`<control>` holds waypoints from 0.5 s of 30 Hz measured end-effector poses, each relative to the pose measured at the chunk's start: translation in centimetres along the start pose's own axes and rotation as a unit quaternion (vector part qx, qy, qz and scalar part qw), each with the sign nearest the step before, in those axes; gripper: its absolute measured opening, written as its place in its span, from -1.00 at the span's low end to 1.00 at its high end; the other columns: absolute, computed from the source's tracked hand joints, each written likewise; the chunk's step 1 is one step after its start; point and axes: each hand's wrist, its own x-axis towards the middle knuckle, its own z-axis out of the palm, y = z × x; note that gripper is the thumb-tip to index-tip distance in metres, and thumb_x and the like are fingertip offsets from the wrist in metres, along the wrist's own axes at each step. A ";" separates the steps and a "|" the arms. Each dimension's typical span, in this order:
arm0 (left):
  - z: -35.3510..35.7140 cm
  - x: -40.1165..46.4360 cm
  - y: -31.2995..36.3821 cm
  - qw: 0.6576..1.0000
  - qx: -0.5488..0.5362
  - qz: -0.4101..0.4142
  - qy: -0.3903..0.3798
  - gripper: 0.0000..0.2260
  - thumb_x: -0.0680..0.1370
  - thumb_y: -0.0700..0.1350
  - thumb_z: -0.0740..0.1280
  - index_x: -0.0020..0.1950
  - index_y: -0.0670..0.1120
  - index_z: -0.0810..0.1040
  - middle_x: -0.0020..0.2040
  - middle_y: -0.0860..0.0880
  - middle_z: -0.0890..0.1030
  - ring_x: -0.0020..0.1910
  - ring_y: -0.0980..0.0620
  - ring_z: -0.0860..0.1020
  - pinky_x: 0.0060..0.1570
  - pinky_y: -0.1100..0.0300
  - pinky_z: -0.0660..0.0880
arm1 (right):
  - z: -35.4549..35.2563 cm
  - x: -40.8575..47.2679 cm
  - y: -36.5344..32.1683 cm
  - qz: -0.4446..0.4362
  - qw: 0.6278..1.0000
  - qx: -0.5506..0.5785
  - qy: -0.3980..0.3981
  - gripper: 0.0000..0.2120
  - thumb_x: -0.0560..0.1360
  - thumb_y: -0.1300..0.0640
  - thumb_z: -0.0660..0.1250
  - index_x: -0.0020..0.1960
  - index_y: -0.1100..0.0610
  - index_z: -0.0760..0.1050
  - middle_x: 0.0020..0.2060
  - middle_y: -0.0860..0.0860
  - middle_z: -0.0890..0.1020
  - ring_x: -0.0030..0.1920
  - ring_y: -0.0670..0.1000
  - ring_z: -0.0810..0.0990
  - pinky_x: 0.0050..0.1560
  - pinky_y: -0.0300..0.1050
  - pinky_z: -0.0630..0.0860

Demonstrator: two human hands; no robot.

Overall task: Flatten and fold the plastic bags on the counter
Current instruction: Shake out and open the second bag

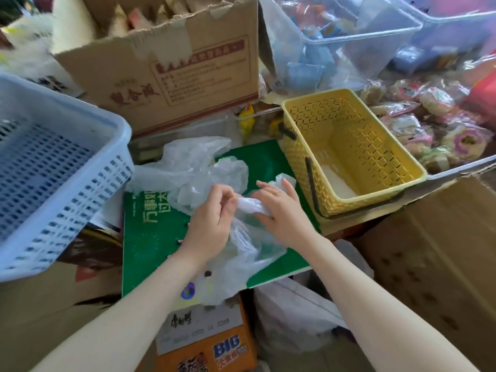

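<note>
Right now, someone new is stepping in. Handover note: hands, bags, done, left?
Left hand: pinching the clear crumpled plastic bag on the green printed board.
Right hand: gripping the same bag's bunched white end.
Second clear crumpled plastic bag lies loose behind, near the blue slotted basket.
Yellow lattice basket stands to the right.
Done: no folded bag visible.
Left: flatten and fold both.

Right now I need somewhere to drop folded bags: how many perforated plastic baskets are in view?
2: a blue perforated plastic basket at left, and a yellow perforated plastic basket right of the green board. Clutter may hide others.
</note>
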 end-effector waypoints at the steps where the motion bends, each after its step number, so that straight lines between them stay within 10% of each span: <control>1: -0.9 -0.4 -0.1 1.000 -0.004 -0.005 0.010 -0.94 0.55 0.00 0.11 -0.12 0.09 0.32 -0.27 0.10 0.47 -0.37 0.22 0.43 -0.36 0.41 0.32 | 0.3 0.0 -0.7 0.006 1.000 0.012 0.019 -0.82 0.48 0.18 0.32 0.04 0.23 0.53 -0.02 0.09 0.63 0.13 0.12 0.55 0.43 0.01 0.03; 3: -2.7 -1.1 -0.6 0.998 -0.044 -0.044 0.010 -0.81 0.50 0.19 0.12 -0.08 0.10 0.33 -0.25 0.11 0.45 -0.35 0.27 0.44 -0.33 0.43 0.34 | 0.7 0.0 -2.5 0.045 0.997 0.050 0.047 -0.88 0.47 0.19 0.30 -0.14 0.26 0.48 -0.31 0.13 0.57 -0.23 0.15 0.54 0.13 0.03 0.41; 6: -5.1 -2.9 -1.5 0.978 -0.129 -0.135 -0.096 -0.34 0.18 0.49 0.27 0.14 0.15 0.35 0.04 0.15 0.53 -0.05 0.36 0.50 -0.09 0.38 0.42 | 1.0 0.0 -5.1 0.139 0.984 0.085 0.069 -0.68 0.50 0.10 0.30 -0.35 0.17 0.28 -0.49 0.03 0.36 -0.41 0.08 0.32 -0.37 -0.03 0.24; 10: -8.2 -5.7 -2.4 0.958 -0.099 -0.163 -0.216 -0.47 0.31 0.02 0.45 0.25 0.17 0.37 0.14 0.23 0.53 0.14 0.26 0.49 0.08 0.24 0.46 | 2.3 -0.5 -8.1 0.225 0.969 0.102 0.008 -0.57 0.48 0.06 0.32 -0.41 0.10 0.14 -0.50 -0.01 0.29 -0.45 0.01 0.26 -0.45 -0.10 0.17; 15: -11.5 -8.8 -4.8 0.938 0.009 -0.187 -0.290 -0.66 0.45 -0.31 0.21 0.12 0.03 0.50 0.03 0.08 0.62 -0.02 0.11 0.60 0.05 0.05 0.54 | 3.8 -2.6 -9.6 0.283 0.933 0.223 -0.014 -0.85 0.47 0.13 0.34 -0.19 0.20 0.45 -0.46 -0.02 0.43 -0.49 -0.06 0.36 -0.49 -0.23 0.29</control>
